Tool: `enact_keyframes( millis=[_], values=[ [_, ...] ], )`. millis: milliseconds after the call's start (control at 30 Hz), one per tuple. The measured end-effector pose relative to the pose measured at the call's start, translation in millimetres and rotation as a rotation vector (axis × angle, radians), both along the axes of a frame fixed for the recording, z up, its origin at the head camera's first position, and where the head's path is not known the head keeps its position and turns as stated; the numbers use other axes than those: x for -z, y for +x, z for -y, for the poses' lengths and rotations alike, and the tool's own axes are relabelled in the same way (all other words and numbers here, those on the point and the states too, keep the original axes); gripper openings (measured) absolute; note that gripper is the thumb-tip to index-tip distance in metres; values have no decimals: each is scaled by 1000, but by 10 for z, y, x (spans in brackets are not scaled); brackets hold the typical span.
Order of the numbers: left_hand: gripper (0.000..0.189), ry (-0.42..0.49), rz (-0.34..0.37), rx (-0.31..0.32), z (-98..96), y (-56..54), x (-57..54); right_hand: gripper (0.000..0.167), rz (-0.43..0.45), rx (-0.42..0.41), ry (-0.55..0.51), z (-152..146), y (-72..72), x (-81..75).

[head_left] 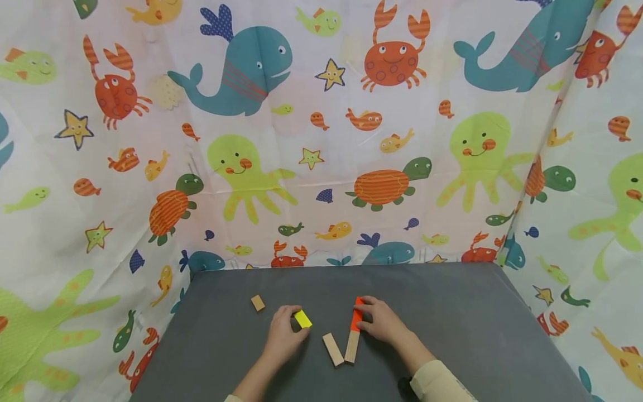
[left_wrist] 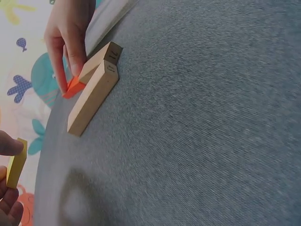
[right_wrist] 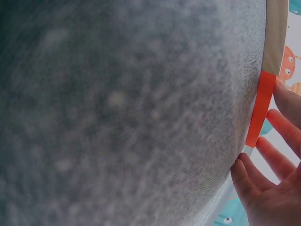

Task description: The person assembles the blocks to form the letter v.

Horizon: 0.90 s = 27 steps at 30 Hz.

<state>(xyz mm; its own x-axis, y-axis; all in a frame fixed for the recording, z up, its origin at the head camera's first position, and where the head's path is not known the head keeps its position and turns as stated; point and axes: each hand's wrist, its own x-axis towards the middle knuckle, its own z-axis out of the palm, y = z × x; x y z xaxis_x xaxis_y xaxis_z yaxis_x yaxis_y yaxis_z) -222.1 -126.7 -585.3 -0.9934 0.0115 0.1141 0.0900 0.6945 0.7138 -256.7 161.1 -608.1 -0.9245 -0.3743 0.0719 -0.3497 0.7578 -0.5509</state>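
My left hand point(head_left: 283, 338) pinches a small yellow block point(head_left: 303, 319) between thumb and fingers; in the left wrist view the yellow block point(left_wrist: 17, 165) appears at the left edge. My right hand point(head_left: 385, 322) holds an orange block point(head_left: 356, 316) lengthwise, thumb at its near end and a fingertip at its far end. That near end meets a plain wooden block point(head_left: 352, 347), in line with it. A second plain wooden block point(head_left: 333, 350) lies slanted beside the first, their near ends together in a V. Dark printed marks show on both near ends in the left wrist view.
A short wooden block point(head_left: 258, 302) lies farther back on the left of the grey-covered table point(head_left: 221, 340). Behind the table and at its sides hangs a white curtain point(head_left: 331, 223) printed with sea animals. A dark object point(head_left: 406, 386) sits by the right cuff.
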Motion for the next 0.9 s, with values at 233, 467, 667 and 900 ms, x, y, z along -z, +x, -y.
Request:
enact_keyframes(
  millis=[233,467,667,900],
  values=[
    [52,3,-17,53,-113,-91,-17,47,3,1,12,-8,-34,-10],
    [52,24,22,96,-248,-180,57,45,1,1,4,-29,-32,-5],
    [51,21,55,96,-327,-222,176,45,8,10,2,-19,-36,6],
    [50,31,88,121,-333,-234,278,46,11,13,12,-7,-10,4]
  ],
)
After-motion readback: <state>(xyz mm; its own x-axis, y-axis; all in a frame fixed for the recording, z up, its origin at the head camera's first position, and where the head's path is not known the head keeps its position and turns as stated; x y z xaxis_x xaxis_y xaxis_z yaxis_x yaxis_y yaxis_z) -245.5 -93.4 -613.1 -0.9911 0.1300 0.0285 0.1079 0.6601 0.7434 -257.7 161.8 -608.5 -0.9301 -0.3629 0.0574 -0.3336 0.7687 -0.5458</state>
